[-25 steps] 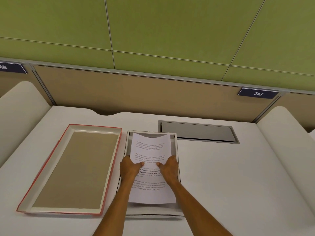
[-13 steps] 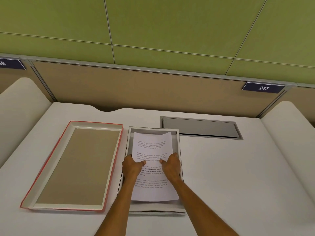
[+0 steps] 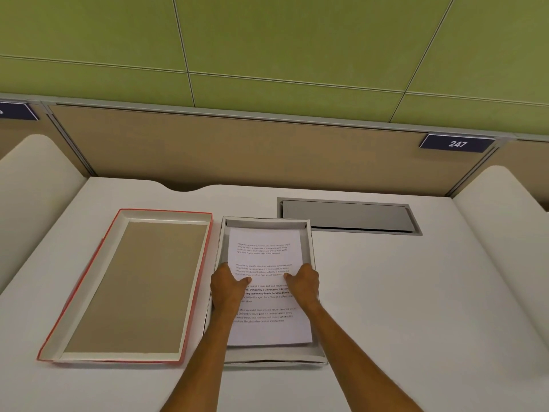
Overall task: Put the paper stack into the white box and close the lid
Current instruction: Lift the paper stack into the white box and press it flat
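Paper stack [image 3: 265,257] lies inside the white box [image 3: 312,263], centre frame, gripped at its side edges by left hand [image 3: 227,288] and right hand [image 3: 303,285]. Lower it flat, release evenly, then fetch the lid [image 3: 133,286], centre left.

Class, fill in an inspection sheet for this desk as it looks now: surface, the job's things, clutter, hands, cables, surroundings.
Surface: white desk, with a closed grey hatch set into it at the back.
Job's things: paper stack printed side up, inside the white box, far edge near the box's back wall. Lid lies upturned to the box's left, red edge showing; box not yet closed.
Clutter: nothing seen.
Hands: left hand and right hand grip the stack's two sides, thumbs on top.
Cables: nothing seen.
Surroundings: tan divider, green wall, sign 247.
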Demonstrator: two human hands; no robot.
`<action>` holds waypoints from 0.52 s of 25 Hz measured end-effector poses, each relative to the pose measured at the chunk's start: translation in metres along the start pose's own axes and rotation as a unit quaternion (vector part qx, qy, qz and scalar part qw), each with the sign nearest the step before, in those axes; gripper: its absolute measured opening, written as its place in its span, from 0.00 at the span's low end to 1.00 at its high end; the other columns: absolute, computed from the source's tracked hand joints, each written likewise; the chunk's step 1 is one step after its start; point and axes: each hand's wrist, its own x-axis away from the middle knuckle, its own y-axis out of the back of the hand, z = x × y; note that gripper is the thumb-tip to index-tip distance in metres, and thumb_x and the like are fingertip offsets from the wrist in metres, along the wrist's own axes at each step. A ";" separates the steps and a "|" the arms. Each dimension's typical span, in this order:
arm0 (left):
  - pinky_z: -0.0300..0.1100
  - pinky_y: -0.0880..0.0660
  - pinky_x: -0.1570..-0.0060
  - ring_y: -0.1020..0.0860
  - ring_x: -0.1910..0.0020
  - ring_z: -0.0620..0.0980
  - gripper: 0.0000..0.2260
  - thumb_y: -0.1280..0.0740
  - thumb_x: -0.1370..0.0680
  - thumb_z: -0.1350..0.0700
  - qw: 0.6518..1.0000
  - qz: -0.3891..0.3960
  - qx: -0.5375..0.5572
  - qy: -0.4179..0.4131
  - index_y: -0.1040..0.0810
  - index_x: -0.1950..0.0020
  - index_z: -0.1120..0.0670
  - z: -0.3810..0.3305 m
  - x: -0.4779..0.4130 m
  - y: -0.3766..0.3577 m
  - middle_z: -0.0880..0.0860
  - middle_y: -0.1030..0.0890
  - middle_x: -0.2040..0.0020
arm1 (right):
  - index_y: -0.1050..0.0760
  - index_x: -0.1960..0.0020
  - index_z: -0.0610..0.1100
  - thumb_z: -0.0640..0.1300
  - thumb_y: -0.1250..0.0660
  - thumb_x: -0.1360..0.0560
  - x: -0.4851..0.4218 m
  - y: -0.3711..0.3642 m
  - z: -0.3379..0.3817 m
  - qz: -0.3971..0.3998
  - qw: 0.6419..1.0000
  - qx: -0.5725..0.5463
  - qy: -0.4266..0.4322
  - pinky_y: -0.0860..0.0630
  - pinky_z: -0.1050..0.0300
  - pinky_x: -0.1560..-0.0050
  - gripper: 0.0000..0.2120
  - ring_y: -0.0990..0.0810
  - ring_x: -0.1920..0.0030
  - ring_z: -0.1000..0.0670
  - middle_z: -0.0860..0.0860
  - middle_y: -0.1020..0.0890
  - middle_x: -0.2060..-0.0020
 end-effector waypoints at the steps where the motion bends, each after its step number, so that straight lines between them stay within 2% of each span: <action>1: 0.43 0.23 0.56 0.18 0.46 0.60 0.22 0.22 0.32 0.57 1.000 0.004 -0.013 -0.007 0.25 0.42 0.61 0.000 0.001 0.001 0.60 0.18 0.42 | 0.33 0.54 0.40 0.40 0.30 0.25 0.001 0.003 0.001 0.006 1.000 -0.004 -0.002 0.26 0.63 0.62 0.11 0.18 0.47 0.42 0.41 0.19 0.50; 4: 0.48 0.21 0.49 0.19 0.44 0.60 0.25 0.21 0.33 0.54 0.998 0.026 -0.044 -0.021 0.25 0.41 0.60 0.003 -0.001 0.003 0.59 0.19 0.41 | 0.33 0.52 0.41 0.41 0.27 0.27 0.001 0.008 0.003 0.022 1.000 -0.018 -0.014 0.24 0.59 0.55 0.14 0.18 0.46 0.42 0.40 0.19 0.46; 6: 0.50 0.20 0.48 0.19 0.45 0.59 0.26 0.20 0.34 0.53 0.999 0.038 -0.027 -0.009 0.25 0.41 0.60 0.004 -0.007 0.008 0.59 0.18 0.42 | 0.32 0.52 0.41 0.43 0.25 0.29 -0.002 0.011 0.001 0.027 0.998 -0.044 -0.020 0.23 0.58 0.55 0.16 0.18 0.47 0.42 0.41 0.19 0.47; 8: 0.49 0.19 0.51 0.18 0.48 0.57 0.25 0.20 0.35 0.51 0.998 0.051 0.013 0.019 0.23 0.45 0.61 0.006 -0.015 0.013 0.58 0.17 0.45 | 0.32 0.56 0.42 0.45 0.23 0.30 -0.004 0.014 0.000 0.025 0.997 -0.070 -0.031 0.23 0.58 0.59 0.17 0.18 0.50 0.43 0.43 0.21 0.52; 11: 0.50 0.18 0.53 0.17 0.52 0.56 0.20 0.19 0.35 0.52 0.993 0.071 0.081 0.058 0.20 0.49 0.61 0.006 -0.021 0.020 0.58 0.15 0.47 | 0.36 0.63 0.47 0.46 0.23 0.31 -0.003 0.016 0.002 0.032 0.993 -0.104 -0.050 0.26 0.63 0.67 0.20 0.21 0.55 0.47 0.46 0.22 0.54; 13: 0.44 0.20 0.57 0.18 0.52 0.54 0.18 0.20 0.34 0.57 0.990 0.072 0.099 0.069 0.21 0.50 0.62 0.003 -0.018 0.021 0.57 0.16 0.47 | 0.36 0.64 0.47 0.45 0.22 0.32 -0.002 0.015 0.003 0.037 0.991 -0.113 -0.059 0.27 0.64 0.68 0.20 0.21 0.56 0.47 0.46 0.22 0.55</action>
